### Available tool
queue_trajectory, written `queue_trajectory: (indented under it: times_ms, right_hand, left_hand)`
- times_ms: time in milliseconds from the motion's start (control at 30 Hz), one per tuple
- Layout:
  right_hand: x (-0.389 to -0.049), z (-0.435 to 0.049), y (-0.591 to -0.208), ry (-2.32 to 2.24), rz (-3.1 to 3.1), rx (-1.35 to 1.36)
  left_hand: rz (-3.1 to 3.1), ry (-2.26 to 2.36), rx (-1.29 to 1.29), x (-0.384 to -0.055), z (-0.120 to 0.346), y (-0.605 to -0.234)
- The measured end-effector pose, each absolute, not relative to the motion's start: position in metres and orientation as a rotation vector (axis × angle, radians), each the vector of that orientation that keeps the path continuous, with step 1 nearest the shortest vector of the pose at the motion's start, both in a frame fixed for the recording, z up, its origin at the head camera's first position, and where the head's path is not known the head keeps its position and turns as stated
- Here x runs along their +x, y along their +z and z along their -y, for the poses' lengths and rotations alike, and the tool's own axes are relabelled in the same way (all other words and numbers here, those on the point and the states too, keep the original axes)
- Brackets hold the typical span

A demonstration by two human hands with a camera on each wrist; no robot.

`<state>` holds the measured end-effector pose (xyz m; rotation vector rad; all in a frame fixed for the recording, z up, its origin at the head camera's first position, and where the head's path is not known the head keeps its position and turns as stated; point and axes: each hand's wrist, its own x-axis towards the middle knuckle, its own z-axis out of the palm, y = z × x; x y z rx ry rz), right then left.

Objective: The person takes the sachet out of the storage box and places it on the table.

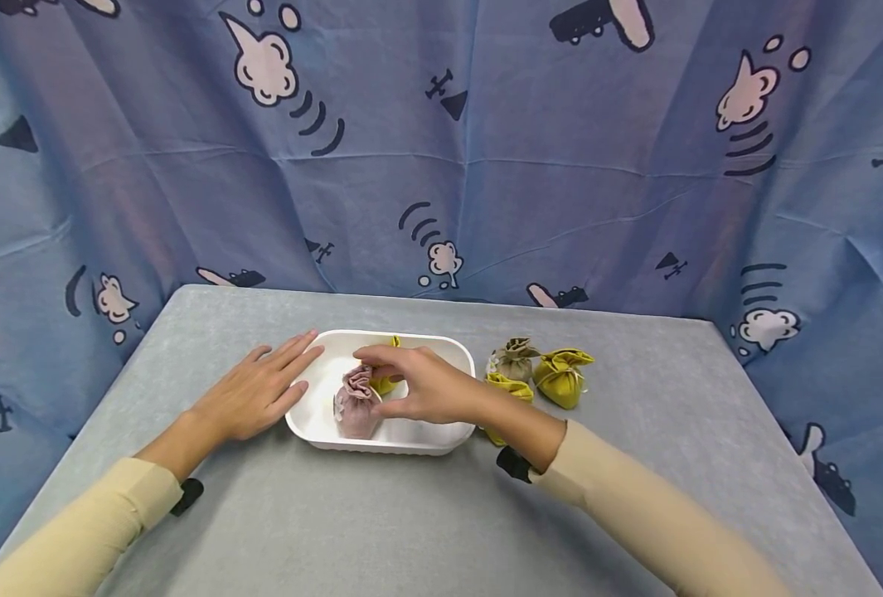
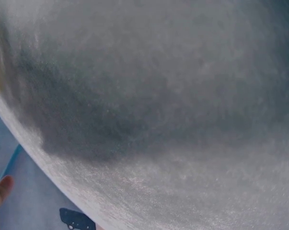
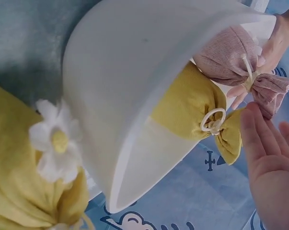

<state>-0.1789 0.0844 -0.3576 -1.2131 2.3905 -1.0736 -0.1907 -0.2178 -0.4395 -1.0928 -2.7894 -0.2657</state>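
Observation:
A pink drawstring pouch [image 1: 356, 405] stands in the left half of a white tray [image 1: 419, 444], its gathered top upward. Behind it in the tray is a yellow pouch [image 3: 190, 103], mostly hidden in the head view by my right hand [image 1: 429, 385]. That hand reaches over the tray with thumb and fingers apart. Its fingertips are right at the pink pouch's ruffled top in the right wrist view, fingers fairly straight. My left hand [image 1: 258, 394] lies with spread, straight fingers at the tray's left rim.
Right of the tray, a brownish pouch [image 1: 514, 361] and a yellow pouch [image 1: 560, 380] sit on the grey table [image 1: 322, 514], with more yellow fabric [image 1: 511, 386] partly behind my right wrist. A white flower [image 3: 55, 141] decorates one yellow pouch. A blue patterned curtain [image 1: 441, 149] hangs behind.

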Motion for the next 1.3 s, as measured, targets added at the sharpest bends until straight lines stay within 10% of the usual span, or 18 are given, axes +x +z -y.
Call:
queue_trajectory:
  times_ms: [1300]
  right_hand:
    - [-0.186,-0.060,-0.365,-0.841,-2.472,-1.174]
  left_hand:
    - [2.776,-0.301,-1.090,-0.192,0.217,-0.439]
